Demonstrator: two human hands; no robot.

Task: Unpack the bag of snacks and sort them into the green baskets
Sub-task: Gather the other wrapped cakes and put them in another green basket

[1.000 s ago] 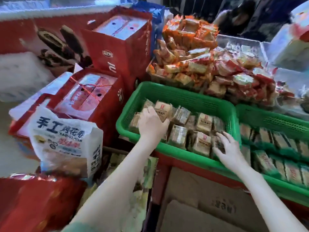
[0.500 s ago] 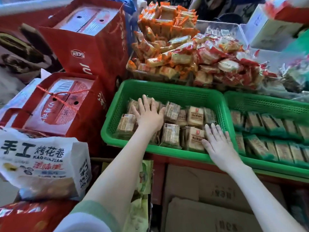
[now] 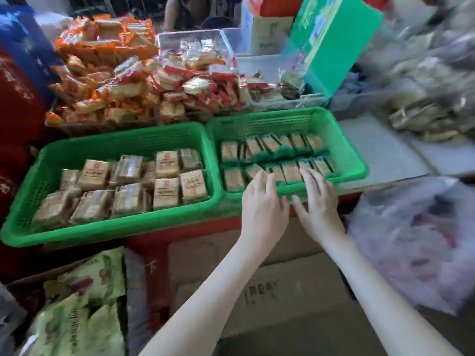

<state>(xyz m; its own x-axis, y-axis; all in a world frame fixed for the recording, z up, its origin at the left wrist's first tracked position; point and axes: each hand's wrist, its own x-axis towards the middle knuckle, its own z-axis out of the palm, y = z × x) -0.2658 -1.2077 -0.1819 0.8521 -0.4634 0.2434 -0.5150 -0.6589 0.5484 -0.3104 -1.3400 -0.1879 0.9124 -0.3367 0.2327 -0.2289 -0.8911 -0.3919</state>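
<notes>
Tabletop [image 3: 380, 150] crowded. Your left hand [image 3: 262, 204], right hand [image 3: 317, 206] flat, empty, over right green basket [image 3: 356, 160] near rim; plastic bag [image 3: 411, 240] at 4 o'clock. Careless sweep could topple snack rows [image 3: 270, 147].

**Plastic, film and cardboard**

The left green basket [image 3: 110, 232] and the right green basket [image 3: 357, 160] are moulded plastic with perforated walls and a slight sheen. The snack packets [image 3: 167, 164] wear glossy film. The cardboard box [image 3: 270, 291] is matt brown. The thin bag [image 3: 416, 240] is translucent, crinkled plastic.
</notes>
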